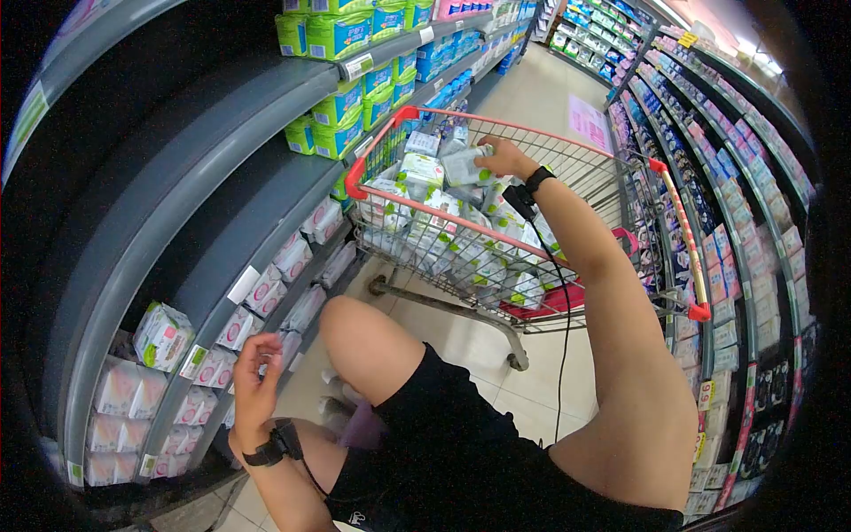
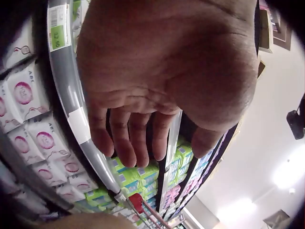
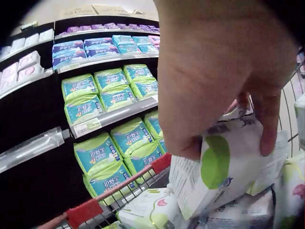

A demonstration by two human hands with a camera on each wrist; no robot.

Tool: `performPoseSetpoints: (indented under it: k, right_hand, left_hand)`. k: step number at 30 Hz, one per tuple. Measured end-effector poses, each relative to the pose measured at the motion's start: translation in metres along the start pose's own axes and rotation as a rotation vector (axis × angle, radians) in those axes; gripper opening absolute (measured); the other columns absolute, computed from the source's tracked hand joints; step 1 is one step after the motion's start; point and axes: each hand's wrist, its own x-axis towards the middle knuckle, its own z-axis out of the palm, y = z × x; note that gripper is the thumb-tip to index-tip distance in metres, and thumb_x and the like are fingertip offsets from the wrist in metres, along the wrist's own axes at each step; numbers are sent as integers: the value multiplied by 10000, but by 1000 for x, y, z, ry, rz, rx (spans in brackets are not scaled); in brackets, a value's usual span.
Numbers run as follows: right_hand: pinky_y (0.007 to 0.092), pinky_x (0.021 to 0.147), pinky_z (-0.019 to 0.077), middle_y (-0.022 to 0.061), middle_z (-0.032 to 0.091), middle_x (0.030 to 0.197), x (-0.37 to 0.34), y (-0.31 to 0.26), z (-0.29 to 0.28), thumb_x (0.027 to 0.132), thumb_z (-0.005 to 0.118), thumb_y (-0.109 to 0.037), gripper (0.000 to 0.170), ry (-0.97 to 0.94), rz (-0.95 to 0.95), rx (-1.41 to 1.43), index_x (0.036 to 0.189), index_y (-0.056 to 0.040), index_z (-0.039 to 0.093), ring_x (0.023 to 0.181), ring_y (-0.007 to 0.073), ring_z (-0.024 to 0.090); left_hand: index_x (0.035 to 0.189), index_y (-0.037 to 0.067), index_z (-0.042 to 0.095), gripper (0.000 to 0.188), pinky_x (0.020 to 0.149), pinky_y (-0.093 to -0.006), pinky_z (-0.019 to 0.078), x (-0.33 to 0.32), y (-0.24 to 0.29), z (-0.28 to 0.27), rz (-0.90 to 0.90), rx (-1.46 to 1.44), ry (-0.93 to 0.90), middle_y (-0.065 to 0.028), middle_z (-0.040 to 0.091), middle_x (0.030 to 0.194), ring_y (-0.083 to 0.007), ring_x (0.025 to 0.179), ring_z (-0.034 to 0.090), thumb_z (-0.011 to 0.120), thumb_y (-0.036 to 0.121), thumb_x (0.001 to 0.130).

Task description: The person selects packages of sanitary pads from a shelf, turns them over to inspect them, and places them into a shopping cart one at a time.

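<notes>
The outstretched right hand (image 1: 508,159) grips a packet (image 3: 238,164); the left hand (image 1: 255,390) is relaxed.

The boxy package (image 3: 240,150) is white with a leaf-green oval patch and purple print. The shopping cart (image 1: 356,177) has silvery wire and red corner caps (image 1: 406,113) (the handle (image 1: 700,312) ends in red too). 护舒宝 packs (image 3: 97,155) are teal and lime; ABC packs (image 2: 45,140) white with magenta ovals.

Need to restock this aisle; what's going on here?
A person's right hand grips a boxy white-and-green wrapped pack, among similar packs in a red-cornered metal-wire cart. Whether it's going in or out isn't clear. The left hand holds nothing, beside dark-grey shelving stocked with white-and-pink packs.
</notes>
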Motion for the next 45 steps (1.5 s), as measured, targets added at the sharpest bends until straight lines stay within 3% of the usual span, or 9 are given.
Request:
performPoseSetpoints:
  k: [3,7,11,16,19,24,28,35,45]
  right_hand:
    - [364,609,591,213,715,910,27,43,21,768,774,-398,688,333,-501,-417,1328,-44,591,666,279,716]
    - [364,574,579,236,716,947,15,16,-3,713,752,-375,675,-136,-83,-380,1225,42,614,763,294,724]
    - [368,490,530,133,692,701,-14,-7,-18,669,732,-342,530,76,201,-179,1003,63,656,556,259,661]
    - [347,587,595,167,714,893,-13,-1,-13,750,731,-450,533,-32,275,329,952,43,721,702,251,704]
    - [361,598,591,172,724,917,-18,-16,3,793,725,-524,610,72,268,359,986,54,715,702,255,709]
    - [521,878,555,313,643,1237,-43,-48,27,835,621,-673,1073,-144,186,-303,1567,-12,199,1070,413,687]
    - [535,997,502,371,401,1485,-22,-22,35,851,625,-653,985,-39,124,-598,1610,-216,176,1245,486,573]
    - [530,904,555,359,445,1409,-35,-25,39,836,729,-520,1000,-90,-5,-747,1616,-298,144,1131,499,631]
    - [465,827,583,192,729,1071,-31,-71,6,802,706,-619,638,-36,-84,-752,1140,-79,704,1007,367,706]
  left_hand:
    - [1171,28,618,240,859,-294,457,-4,4,-1,-5,24,19,-55,637,1047,-150,997,585,648,101,945]
    - [1165,24,621,245,850,-295,460,-10,7,-3,-1,37,39,-57,642,1037,-156,976,588,640,58,923]
    - [1160,15,622,251,848,-298,463,-12,6,-10,14,58,42,-59,643,1034,-156,970,586,645,44,912]
    - [1164,16,622,280,851,-305,469,-15,4,-14,8,104,40,-69,651,1033,-164,958,593,661,31,887]
    - [1161,16,623,290,850,-313,474,-16,8,-12,23,124,31,-78,658,1030,-173,956,603,668,32,874]
    - [1174,27,622,309,846,-327,482,-14,6,-12,41,204,18,-89,669,1012,-194,959,620,678,44,871]
    - [1176,36,623,312,847,-336,487,-19,8,-12,4,245,32,-97,677,1010,-208,958,631,687,58,871]
    - [1176,38,629,318,845,-342,489,-19,11,-12,-1,280,14,-112,682,1006,-221,952,638,698,59,867]
    - [1175,39,633,327,834,-343,491,-24,11,-13,20,320,31,-107,692,1011,-220,938,646,698,46,855]
